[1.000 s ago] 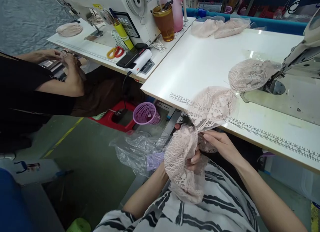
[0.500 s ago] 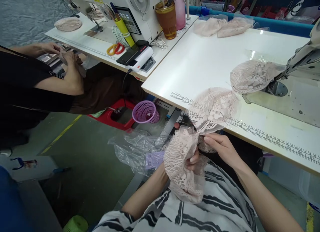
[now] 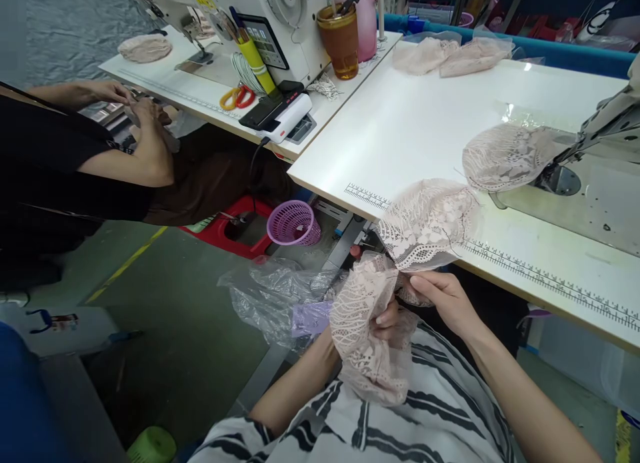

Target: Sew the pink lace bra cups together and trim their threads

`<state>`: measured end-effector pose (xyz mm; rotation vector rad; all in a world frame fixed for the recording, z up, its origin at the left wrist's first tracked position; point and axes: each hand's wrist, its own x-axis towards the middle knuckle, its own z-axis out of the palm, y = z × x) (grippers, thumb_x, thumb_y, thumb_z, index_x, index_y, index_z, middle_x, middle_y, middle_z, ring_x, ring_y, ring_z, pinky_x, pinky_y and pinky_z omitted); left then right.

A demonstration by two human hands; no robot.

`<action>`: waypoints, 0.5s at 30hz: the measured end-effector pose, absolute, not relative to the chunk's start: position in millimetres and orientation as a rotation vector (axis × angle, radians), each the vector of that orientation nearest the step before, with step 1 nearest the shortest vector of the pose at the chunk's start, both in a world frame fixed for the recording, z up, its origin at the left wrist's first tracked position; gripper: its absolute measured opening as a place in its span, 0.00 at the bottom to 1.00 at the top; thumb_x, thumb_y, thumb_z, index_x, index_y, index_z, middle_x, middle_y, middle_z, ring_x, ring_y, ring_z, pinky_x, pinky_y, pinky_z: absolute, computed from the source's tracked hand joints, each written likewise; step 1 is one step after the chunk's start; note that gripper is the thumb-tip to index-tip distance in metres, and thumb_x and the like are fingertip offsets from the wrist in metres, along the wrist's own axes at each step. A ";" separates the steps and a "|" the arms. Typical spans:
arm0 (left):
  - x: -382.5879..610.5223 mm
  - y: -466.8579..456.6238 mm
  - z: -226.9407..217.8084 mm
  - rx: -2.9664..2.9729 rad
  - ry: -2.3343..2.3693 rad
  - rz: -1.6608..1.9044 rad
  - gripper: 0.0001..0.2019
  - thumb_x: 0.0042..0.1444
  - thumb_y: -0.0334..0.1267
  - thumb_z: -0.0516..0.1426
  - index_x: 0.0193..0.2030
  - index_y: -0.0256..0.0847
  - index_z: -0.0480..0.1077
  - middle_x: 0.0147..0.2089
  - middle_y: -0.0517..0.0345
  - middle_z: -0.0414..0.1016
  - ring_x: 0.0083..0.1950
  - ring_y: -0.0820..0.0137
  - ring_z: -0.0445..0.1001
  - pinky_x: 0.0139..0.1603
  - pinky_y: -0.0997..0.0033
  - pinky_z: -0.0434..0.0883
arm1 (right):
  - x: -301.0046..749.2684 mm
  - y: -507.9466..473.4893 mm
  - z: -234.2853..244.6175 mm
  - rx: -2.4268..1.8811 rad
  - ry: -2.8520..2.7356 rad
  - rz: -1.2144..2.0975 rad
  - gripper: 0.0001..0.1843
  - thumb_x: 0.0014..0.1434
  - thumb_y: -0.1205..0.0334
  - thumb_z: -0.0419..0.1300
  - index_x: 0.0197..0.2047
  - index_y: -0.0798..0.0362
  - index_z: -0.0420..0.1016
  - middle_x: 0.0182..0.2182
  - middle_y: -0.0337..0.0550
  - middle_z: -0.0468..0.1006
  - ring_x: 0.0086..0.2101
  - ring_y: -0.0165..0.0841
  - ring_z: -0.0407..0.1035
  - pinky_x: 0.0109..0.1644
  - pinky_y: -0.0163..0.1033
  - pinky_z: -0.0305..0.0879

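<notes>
My left hand (image 3: 385,320) is closed on a pale pink lace piece (image 3: 363,323) that drapes over my wrist and hangs in front of my striped shirt; most of the fingers are covered by the fabric. My right hand (image 3: 445,300) pinches the lace where two pieces meet, just below the table edge. Above it, another lace piece (image 3: 430,220) lies across the edge over the printed ruler. A further lace piece (image 3: 507,156) rests on the table by the sewing machine's foot (image 3: 563,178).
On the left, a co-worker's hands (image 3: 140,106) hold fabric beside a second sewing machine (image 3: 300,23). A brown cup (image 3: 340,40), scissors (image 3: 237,98) and a phone (image 3: 273,105) sit on that table. Below are a purple basket (image 3: 294,223), a red stool (image 3: 225,240) and a clear plastic bag (image 3: 270,303).
The view has shifted slightly, so the tables appear a little further right. Both hands keep their hold on the lace with hardly any movement.
</notes>
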<state>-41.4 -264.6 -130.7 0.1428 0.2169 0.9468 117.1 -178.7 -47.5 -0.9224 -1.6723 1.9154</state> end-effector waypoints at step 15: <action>-37.1 -265.6 -118.9 0.151 0.216 1.077 0.20 0.64 0.54 0.45 0.27 0.42 0.60 0.14 0.66 0.53 0.13 0.79 0.41 0.12 0.78 0.42 | 124.5 -181.1 -51.0 -0.891 -1.743 1.848 0.17 0.62 0.48 0.58 0.34 0.52 0.81 0.29 0.42 0.76 0.32 0.33 0.69 0.39 0.37 0.65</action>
